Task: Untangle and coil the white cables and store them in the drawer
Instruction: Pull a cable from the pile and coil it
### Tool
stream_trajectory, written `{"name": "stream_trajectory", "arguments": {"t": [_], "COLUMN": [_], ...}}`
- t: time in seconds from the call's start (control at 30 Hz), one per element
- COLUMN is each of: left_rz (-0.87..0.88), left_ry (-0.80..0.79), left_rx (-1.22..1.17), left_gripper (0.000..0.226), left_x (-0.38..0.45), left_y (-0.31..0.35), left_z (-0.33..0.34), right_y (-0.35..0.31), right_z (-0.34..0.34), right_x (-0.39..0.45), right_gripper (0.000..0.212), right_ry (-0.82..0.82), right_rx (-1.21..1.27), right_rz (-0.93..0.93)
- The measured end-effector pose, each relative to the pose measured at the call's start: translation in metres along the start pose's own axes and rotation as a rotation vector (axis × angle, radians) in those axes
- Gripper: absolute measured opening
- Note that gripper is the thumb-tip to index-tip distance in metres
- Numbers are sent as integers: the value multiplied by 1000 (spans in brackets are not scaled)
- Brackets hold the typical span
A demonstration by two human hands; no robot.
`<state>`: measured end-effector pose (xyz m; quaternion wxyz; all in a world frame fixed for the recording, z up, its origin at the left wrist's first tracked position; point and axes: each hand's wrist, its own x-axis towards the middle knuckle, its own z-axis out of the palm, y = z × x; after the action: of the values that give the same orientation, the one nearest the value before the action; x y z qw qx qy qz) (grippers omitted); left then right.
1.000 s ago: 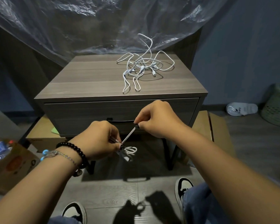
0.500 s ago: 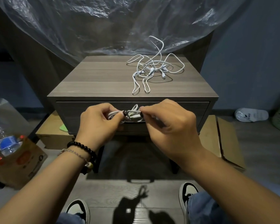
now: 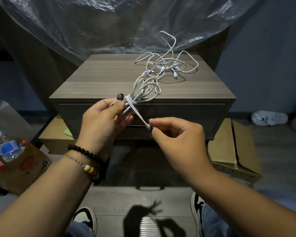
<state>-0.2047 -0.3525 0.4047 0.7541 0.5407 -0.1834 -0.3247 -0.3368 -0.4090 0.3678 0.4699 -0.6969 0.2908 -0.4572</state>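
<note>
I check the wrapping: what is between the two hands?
In the head view, a taut white cable end runs from the coil in the left hand to the right hand.

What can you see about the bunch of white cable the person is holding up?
The coiled cable is white and thin, folded into several long loops that fan up over the nightstand's front edge. Its own end is wrapped around the middle like a belt. The left hand grips the wrapped part, and the right hand pinches the loose end, pulled out straight.

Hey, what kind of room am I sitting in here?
Probably a bedroom mid-move or being renovated: a nightstand, plastic sheeting draped behind it, and cardboard boxes on the floor.
</note>
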Motion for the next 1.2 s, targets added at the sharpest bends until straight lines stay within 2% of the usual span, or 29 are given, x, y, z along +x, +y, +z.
{"name": "stream_trajectory", "arguments": {"t": [0.07,0.2,0.3,0.37,0.53,0.63,0.7,0.77,0.9,1.0,1.1,1.2], "left_rz": [7,9,-43,-90,-136,-133,-95,-46,-24,-12,20,76], "left_ry": [-19,-46,-118,-213,-461,-574,-643,-700,-828,-845,-839,-861], "left_rx": [13,88,-15,-61,-54,19,92,184,369,472,558,650], "left_gripper": [10,12,13,12,19,20,15,15,32,20,22,29], "left_x": [-2,-2,-2,-4,-10,-9,-7,-4,3,0,-1,1], "left_y": [1,1,1,1,0,2,4,7,12,11,10,8], "left_z": [1,0,3,5,4,1,-4,-11,-22,-21,-21,-23], "right_y": [1,-4,-8,-8,-9,-11,-13,-15,-11,-15,-18,-16], "right_z": [-3,-9,-16,-21,-37,-46,-51,-56,-58,-55,-54,-45], "right_x": [4,12,19,23,31,35,39,42,40,36,38,35], "right_gripper": [24,26,24,24,30,18,23,18,14,16,15,10], "right_ry": [-22,-75,-96,-122,-181,-255,-334,-400,-436,-460,-437,-328], "right_rx": [56,151,136,25,-394,-474,-467,-426,-379,-180,41,157], "right_rz": [111,201,230,163,-201,-265,-222,-145,-6,170,343,412]}}
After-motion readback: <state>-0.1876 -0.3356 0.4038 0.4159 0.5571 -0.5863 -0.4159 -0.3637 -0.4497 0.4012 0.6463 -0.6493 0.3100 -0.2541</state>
